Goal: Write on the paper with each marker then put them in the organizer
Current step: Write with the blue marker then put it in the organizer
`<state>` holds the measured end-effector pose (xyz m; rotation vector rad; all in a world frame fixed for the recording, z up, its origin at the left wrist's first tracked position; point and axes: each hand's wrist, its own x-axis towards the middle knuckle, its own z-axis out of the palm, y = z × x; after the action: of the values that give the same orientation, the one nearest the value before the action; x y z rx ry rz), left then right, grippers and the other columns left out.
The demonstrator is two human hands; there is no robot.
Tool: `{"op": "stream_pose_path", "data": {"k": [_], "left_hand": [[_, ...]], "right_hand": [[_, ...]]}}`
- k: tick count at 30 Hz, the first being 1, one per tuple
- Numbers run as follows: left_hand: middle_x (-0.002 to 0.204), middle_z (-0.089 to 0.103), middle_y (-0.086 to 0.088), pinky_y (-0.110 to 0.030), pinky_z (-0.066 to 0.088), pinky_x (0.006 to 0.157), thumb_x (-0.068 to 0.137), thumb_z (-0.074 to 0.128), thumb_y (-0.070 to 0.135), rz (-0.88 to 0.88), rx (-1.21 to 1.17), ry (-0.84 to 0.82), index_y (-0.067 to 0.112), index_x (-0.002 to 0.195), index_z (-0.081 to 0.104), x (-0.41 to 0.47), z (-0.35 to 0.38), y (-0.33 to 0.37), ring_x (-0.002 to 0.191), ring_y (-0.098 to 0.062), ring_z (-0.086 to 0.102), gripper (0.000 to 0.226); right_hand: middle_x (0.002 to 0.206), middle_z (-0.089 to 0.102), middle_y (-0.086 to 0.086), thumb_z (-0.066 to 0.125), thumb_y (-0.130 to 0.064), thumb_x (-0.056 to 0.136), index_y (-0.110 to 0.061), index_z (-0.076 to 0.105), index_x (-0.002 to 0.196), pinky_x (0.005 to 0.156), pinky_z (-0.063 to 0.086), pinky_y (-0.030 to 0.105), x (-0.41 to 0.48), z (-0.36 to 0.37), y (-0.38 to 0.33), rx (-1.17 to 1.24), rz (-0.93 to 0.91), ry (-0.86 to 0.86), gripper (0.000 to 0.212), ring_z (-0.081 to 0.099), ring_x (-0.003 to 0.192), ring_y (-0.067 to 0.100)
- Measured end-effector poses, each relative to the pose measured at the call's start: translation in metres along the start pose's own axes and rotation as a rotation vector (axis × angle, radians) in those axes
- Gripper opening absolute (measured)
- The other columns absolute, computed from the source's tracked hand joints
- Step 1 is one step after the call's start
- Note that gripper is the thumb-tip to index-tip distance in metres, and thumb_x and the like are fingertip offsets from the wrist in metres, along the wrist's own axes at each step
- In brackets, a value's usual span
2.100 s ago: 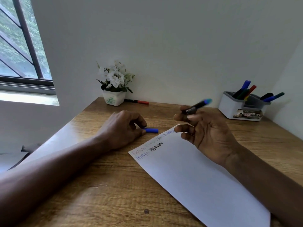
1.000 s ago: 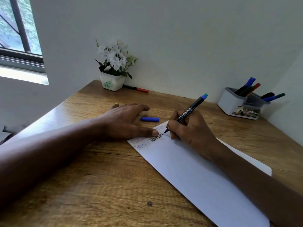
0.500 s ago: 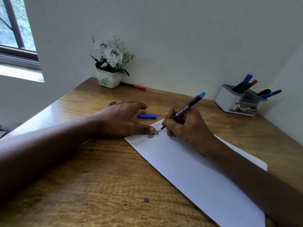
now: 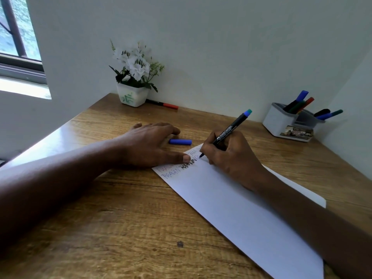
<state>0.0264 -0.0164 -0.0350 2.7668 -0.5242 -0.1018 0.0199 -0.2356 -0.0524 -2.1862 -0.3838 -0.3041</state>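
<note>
A white sheet of paper point(image 4: 231, 206) lies slanted on the wooden desk point(image 4: 124, 228), with a few written words at its far corner. My right hand point(image 4: 231, 158) grips a black marker with a blue end point(image 4: 227, 131), its tip touching the paper beside the words. My left hand point(image 4: 147, 146) lies flat, fingers spread, thumb pressing the paper's corner. The marker's blue cap point(image 4: 180, 141) rests on the desk just beyond my left hand. A white and grey organizer point(image 4: 281, 122) at the far right holds several markers. A red-capped marker point(image 4: 162, 104) lies by the wall.
A white pot of white flowers point(image 4: 133, 81) stands at the back of the desk against the wall. A window point(image 4: 18, 43) is at the upper left. Walls close the desk at the back and on the right.
My right hand brought the uncapped marker down from the air to the paper. My left hand let go of the blue cap and flattened onto the paper's corner. The view tilted downward.
</note>
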Motion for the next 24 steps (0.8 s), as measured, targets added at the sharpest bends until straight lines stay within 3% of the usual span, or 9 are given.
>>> {"op": "stream_pose_path", "data": {"k": [5,9,13,16,20,24], "left_hand": [[0.161,0.033,0.009,-0.047,0.027,0.120,0.077,0.052,0.080,-0.003,0.007,-0.009,0.034,0.153,0.034,0.0001,-0.0007,0.0007,0.143,-0.016,0.035,0.091],[0.162,0.032,0.009,-0.047,0.026,0.120,0.078,0.052,0.079,-0.003,0.007,-0.010,0.033,0.153,0.034,-0.0009,-0.0011,0.0014,0.144,-0.016,0.034,0.090],[0.162,0.031,0.009,-0.048,0.025,0.121,0.077,0.052,0.079,-0.007,0.010,-0.011,0.033,0.153,0.034,-0.0009,-0.0013,0.0014,0.145,-0.016,0.033,0.090],[0.163,0.030,0.009,-0.048,0.025,0.121,0.077,0.052,0.080,-0.005,0.011,-0.017,0.034,0.153,0.034,-0.0002,-0.0007,0.0004,0.145,-0.016,0.033,0.091],[0.161,0.032,0.009,-0.050,0.025,0.121,0.071,0.048,0.083,-0.002,0.003,-0.024,0.033,0.153,0.034,-0.0006,-0.0010,-0.0002,0.144,-0.016,0.034,0.097],[0.161,0.033,0.009,-0.050,0.026,0.121,0.071,0.047,0.084,0.004,0.009,-0.023,0.033,0.153,0.034,0.0001,0.0000,-0.0008,0.144,-0.015,0.034,0.097]], "right_hand": [[0.059,0.058,0.006,0.067,-0.019,0.087,-0.006,0.068,0.073,0.055,0.042,0.033,0.0019,-0.0003,-0.0001,-0.020,-0.001,0.055,0.019,0.049,0.055,0.007],[0.062,0.064,0.005,0.068,-0.017,0.085,-0.011,0.068,0.073,0.058,0.048,0.036,0.0008,-0.0001,-0.0022,-0.021,-0.003,0.013,0.014,0.056,0.058,0.010],[0.050,0.052,-0.011,0.068,-0.016,0.086,-0.007,0.067,0.072,0.052,0.037,0.022,0.0025,-0.0010,0.0001,-0.016,0.014,0.037,0.017,0.046,0.051,0.003],[0.055,0.056,-0.007,0.068,-0.017,0.087,-0.008,0.068,0.073,0.052,0.040,0.023,0.0010,-0.0002,-0.0014,-0.018,0.011,0.029,0.016,0.049,0.053,0.004],[0.065,0.063,0.018,0.063,-0.026,0.084,-0.002,0.065,0.074,0.055,0.043,0.036,0.0022,0.0008,0.0007,0.004,0.032,0.110,0.027,0.051,0.055,0.012],[0.061,0.064,0.014,0.064,-0.023,0.086,-0.002,0.066,0.075,0.056,0.045,0.033,0.0002,0.0003,-0.0016,0.022,0.045,0.067,0.024,0.053,0.054,0.010]]}}
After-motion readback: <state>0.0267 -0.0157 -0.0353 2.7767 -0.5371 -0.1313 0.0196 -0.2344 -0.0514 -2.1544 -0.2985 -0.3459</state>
